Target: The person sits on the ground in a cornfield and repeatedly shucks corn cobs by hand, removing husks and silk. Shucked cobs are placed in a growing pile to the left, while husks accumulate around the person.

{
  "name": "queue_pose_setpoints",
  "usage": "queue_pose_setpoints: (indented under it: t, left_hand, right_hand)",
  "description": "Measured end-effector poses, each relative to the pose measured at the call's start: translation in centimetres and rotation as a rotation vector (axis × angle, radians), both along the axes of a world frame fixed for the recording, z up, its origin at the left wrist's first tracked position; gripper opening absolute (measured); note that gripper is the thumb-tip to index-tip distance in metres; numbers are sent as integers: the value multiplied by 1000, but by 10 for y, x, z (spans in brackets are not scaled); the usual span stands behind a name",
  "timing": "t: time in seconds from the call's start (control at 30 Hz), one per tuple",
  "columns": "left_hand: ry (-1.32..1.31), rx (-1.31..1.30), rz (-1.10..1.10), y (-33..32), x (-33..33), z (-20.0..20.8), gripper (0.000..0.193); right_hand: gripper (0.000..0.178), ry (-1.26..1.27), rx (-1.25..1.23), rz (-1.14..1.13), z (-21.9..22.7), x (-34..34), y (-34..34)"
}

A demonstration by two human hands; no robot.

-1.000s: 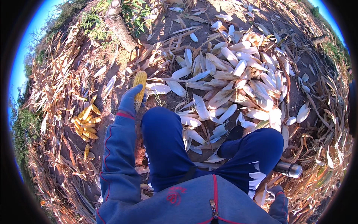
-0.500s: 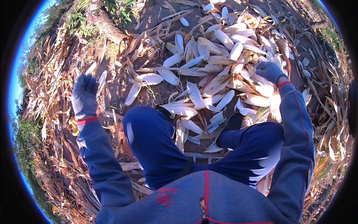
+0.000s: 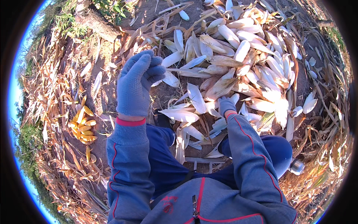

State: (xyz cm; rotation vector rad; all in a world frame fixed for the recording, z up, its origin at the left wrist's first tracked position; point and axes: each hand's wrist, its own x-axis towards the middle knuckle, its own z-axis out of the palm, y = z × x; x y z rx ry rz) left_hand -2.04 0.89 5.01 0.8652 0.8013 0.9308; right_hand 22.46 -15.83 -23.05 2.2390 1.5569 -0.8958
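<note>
Many ears of corn in pale, dry husks [image 3: 231, 67] lie heaped on the ground before my legs. My right hand [image 3: 226, 105], in a grey glove, reaches into the near side of the heap. Its fingers close on a husked ear of corn [image 3: 235, 98], whose pale end shows beside them; the fingertips are partly hidden. My left hand [image 3: 138, 82], gloved too, is raised left of the heap. Its fingers are bent and slightly apart, with nothing visible in them. A long dry husk strip lies behind those fingertips.
Bare yellow corn cobs [image 3: 82, 128] are piled on the left. A tree trunk [image 3: 97, 24] stands at the far left. Dry stalks and leaves [image 3: 324, 112] cover the ground on both sides. A round-ended metallic container [image 3: 297, 166] lies by my right knee. Pale bars [image 3: 205, 160] show between my legs.
My left hand has come inward from the far left, uncovering the yellow cobs. My right hand has moved left and nearer, from the heap's right side down onto an ear.
</note>
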Motion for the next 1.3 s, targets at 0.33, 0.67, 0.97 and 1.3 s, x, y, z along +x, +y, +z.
queue_pose_setpoints:
  t: [0.33, 0.67, 0.97, 1.3]
  left_hand:
    - [83, 14, -48, -1, 7, 4, 26]
    - [433, 277, -275, -11, 28, -5, 40]
    - [866, 765, -704, -47, 65, -32, 80]
    - [542, 335, -546, -47, 78, -18, 75]
  right_hand:
    - [26, -95, -51, 59, -27, -11, -20]
    - [35, -348, -169, 437, 161, 43, 69]
    - [44, 285, 685, 371, 303, 31, 31]
    - [32, 826, 936, -479, 283, 52, 28]
